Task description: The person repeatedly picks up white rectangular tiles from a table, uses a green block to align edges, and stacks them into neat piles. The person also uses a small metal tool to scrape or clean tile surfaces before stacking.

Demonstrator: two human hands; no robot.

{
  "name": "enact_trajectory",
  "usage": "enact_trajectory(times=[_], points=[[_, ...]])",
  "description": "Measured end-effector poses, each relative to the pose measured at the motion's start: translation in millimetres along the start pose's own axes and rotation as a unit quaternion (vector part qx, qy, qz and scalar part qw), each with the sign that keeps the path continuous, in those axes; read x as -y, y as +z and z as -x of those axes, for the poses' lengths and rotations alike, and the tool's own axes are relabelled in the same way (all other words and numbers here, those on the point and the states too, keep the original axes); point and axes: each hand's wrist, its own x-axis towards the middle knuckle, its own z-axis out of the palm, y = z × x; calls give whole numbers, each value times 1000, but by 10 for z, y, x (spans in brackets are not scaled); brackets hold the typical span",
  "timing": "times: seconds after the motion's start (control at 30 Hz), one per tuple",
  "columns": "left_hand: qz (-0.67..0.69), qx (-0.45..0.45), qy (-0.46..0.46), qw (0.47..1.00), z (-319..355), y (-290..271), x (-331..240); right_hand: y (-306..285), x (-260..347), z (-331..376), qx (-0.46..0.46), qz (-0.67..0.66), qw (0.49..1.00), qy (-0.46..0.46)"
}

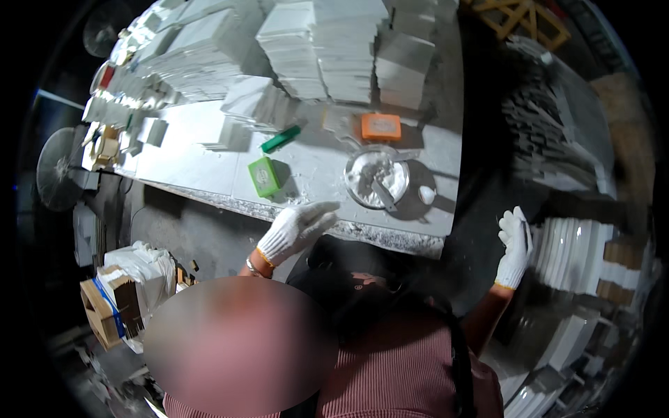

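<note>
My left hand point(298, 228), in a white knitted glove with an orange cuff, is at the table's front edge with its fingers stretched out. Nothing shows in it. A bright green block point(264, 177) lies just beyond, with a thin dark green bar point(281, 139) behind it. To the right of that hand stands a round bowl point(348, 187) of white paste or powder point(376, 171), and a flat-bladed scraper point(384, 196) rests in it. An orange block point(381, 127) lies behind the bowl. My right hand point(514, 245), gloved alike, is raised off the table's right side, fingers extended, apparently holding nothing.
Tall stacks of white marble-like tiles point(289, 49) cover the back of the table point(188, 146). More slabs point(571, 254) stand beside my right hand. A small white lump point(426, 195) lies beside the bowl. Cartons point(104, 313) and a fan point(61, 168) are at the left.
</note>
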Motion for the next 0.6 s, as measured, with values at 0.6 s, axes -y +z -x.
enact_trajectory(times=[0.6], points=[[-139,136,-49,980,-229,-142,646,-295,-747,24,5,82,979,186]])
